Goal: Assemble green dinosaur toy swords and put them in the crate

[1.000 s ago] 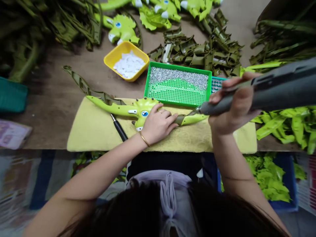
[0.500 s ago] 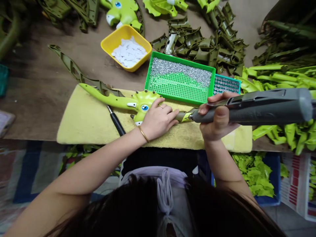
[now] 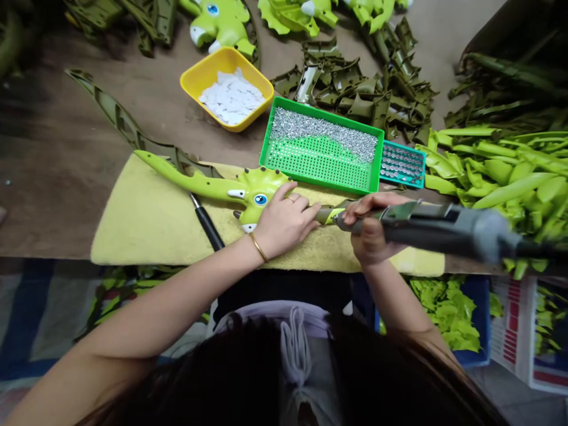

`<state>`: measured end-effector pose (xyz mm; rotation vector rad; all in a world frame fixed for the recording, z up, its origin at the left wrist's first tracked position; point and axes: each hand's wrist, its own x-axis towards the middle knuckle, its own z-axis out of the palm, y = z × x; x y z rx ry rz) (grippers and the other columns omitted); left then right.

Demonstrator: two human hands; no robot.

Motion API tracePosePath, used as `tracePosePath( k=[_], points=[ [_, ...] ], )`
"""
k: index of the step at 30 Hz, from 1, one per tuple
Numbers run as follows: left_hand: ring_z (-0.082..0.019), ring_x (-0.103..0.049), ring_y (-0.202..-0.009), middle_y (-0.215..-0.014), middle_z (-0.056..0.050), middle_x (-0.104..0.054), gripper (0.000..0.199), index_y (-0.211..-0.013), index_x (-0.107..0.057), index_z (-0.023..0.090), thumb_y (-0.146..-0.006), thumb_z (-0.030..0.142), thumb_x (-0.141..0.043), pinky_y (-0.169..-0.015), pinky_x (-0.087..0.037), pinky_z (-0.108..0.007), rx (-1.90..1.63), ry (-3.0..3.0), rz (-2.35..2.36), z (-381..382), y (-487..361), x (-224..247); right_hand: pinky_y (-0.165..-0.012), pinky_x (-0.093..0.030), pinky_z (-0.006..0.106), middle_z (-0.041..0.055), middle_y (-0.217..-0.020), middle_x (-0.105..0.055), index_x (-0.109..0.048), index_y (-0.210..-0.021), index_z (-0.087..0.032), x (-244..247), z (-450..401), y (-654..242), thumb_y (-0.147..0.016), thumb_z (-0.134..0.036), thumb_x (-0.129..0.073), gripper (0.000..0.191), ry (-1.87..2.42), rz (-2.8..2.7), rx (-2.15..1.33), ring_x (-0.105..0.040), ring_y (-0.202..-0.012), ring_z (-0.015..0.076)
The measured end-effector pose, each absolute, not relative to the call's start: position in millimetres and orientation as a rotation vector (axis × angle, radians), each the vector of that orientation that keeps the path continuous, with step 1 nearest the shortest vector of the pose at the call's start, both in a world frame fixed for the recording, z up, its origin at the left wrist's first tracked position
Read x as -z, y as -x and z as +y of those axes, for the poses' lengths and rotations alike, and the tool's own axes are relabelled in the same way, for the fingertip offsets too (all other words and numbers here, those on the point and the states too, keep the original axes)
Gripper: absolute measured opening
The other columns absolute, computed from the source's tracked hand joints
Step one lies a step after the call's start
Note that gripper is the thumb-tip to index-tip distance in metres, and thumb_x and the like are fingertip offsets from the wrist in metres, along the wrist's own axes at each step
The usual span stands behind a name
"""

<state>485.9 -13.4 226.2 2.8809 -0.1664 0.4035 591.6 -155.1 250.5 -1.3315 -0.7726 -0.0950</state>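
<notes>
The right hand [image 3: 370, 228] is closed firmly around the barrel of a grey rotary tool [image 3: 426, 228], while the left hand [image 3: 284, 222] lies open and flat, pressing down on a lime-green toy dinosaur [image 3: 260, 192] rather than clasping it. The toy rests across the back part of a yellow foam pad [image 3: 146, 231], with the tool's tip at its narrow right end, just beside the left fingers; whether the tip actually touches is too small to tell. The main risk is that tip skidding off the smooth plastic into those fingers or gouging the green surface. The soft pad could add to this by letting the toy rock or roll under pressure, and a slackened left hand would let the piece turn. A black-handled tool [image 3: 206, 228] lying on the pad under the toy could also tilt it. The toy's long axis runs roughly left to right along the pad, rising slightly toward its far left tip, with the head and blue eye near the middle and the snout angled toward the person. A green pegboard tray [image 3: 322, 171] of silver studs sits just behind the pad.
</notes>
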Motion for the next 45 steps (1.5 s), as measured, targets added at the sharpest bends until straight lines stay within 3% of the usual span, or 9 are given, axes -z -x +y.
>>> tracePosePath(
  k=[4,9,14,20,25,29,36,42,45],
  points=[
    [-0.021,-0.063,-0.081,-0.081,-0.006,-0.069,0.031,-0.11,-0.07,0.015,-0.093,0.035,-0.055,-0.099,-0.044,-0.046,-0.412,-2.903,-0.197,-11.1,-486.2,-226.4,-0.065,-0.056,0.028,-0.0028,-0.077,-0.065,-0.067,-0.087,-0.026,-276.9,-120.2,-639.7,-0.076,-0.046,-0.072,0.023,1.056,-0.66,0.265,-0.064,-0.067,0.0098],
    [-0.022,-0.063,-0.082,-0.081,-0.007,-0.069,0.03,-0.11,-0.07,0.014,-0.091,0.034,-0.057,-0.1,-0.044,-0.048,-0.379,-2.852,-0.185,-9.7,-488.5,-228.7,-0.043,-0.041,0.026,-0.0055,-0.074,-0.058,-0.057,-0.09,-0.028,-251.8,-84.6,-691.0,-0.081,-0.049,-0.067,0.025,1.183,-0.488,0.43,-0.051,-0.044,0.0067],
    [-0.023,-0.064,-0.081,-0.081,-0.008,-0.07,0.031,-0.11,-0.071,0.014,-0.092,0.035,-0.056,-0.1,-0.044,-0.049,-0.305,-2.82,-0.174,-7.3,-490.7,-231.3,-0.045,-0.041,0.026,-0.0048,-0.072,-0.052,-0.054,-0.092,-0.029,-225.5,-78.4,-697.6,-0.081,-0.062,-0.059,0.035,1.289,-0.472,0.399,-0.05,-0.045,0.0069],
    [-0.022,-0.065,-0.081,-0.083,-0.008,-0.07,0.031,-0.109,-0.07,0.014,-0.092,0.035,-0.055,-0.099,-0.045,-0.049,-0.337,-2.834,-0.197,-6.7,-490.1,-231.3,-0.046,-0.042,0.03,-0.0013,-0.08,-0.056,-0.052,-0.098,-0.031,-222.2,-78.3,-700.9,-0.082,-0.074,-0.046,0.047,1.514,-0.462,0.489,-0.053,-0.049,0.0107],
    [-0.022,-0.065,-0.08,-0.083,-0.007,-0.07,0.031,-0.109,-0.07,0.014,-0.092,0.036,-0.056,-0.099,-0.045,-0.047,-0.349,-2.859,-0.203,-7.0,-489.7,-231.5,-0.042,-0.04,0.027,-0.0032,-0.08,-0.06,-0.053,-0.095,-0.029,-257.1,-88.9,-680.6,-0.077,-0.069,-0.059,0.045,1.322,-0.474,0.504,-0.049,-0.046,0.0064],
    [-0.022,-0.065,-0.081,-0.081,-0.006,-0.07,0.032,-0.11,-0.07,0.015,-0.093,0.037,-0.053,-0.1,-0.044,-0.047,-0.32,-2.872,-0.2,-7.0,-490.4,-232.3,-0.038,-0.037,0.023,-0.0035,-0.081,-0.059,-0.054,-0.1,-0.027,-279.1,-114.1,-641.8,-0.081,-0.057,-0.063,0.038,1.212,-0.527,0.316,-0.05,-0.045,0.0044],
    [-0.024,-0.064,-0.084,-0.085,-0.008,-0.07,0.033,-0.112,-0.069,0.015,-0.093,0.036,-0.053,-0.102,-0.041,-0.052,-0.225,-2.804,-0.142,-8.8,-491.7,-233.5,-0.042,-0.047,0.026,-0.0024,-0.08,-0.057,-0.048,-0.101,-0.034,-257.6,-127.2,-605.4,-0.08,-0.072,-0.052,0.044,1.502,-0.594,0.185,-0.05,-0.046,0.0083],
    [-0.023,-0.064,-0.085,-0.083,-0.008,-0.069,0.031,-0.11,-0.069,0.015,-0.093,0.035,-0.053,-0.102,-0.041,-0.051,-0.204,-2.805,-0.147,-8.3,-490.6,-233.8,-0.047,-0.054,0.029,-0.0066,-0.067,-0.051,-0.057,-0.101,-0.039,-246.4,-125.1,-604.8,-0.074,-0.063,-0.067,0.037,1.327,-0.7,0.162,-0.05,-0.045,0.0089],
    [-0.022,-0.064,-0.083,-0.081,-0.007,-0.07,0.03,-0.11,-0.069,0.015,-0.093,0.035,-0.054,-0.101,-0.042,-0.051,-0.233,-2.794,-0.152,-8.0,-492.7,-232.7,-0.038,-0.046,0.022,-0.0068,-0.069,-0.061,-0.064,-0.103,-0.035,-260.2,-118.6,-616.9,-0.079,-0.051,-0.068,0.03,1.226,-0.781,0.128,-0.05,-0.041,0.0055]
  ],
)
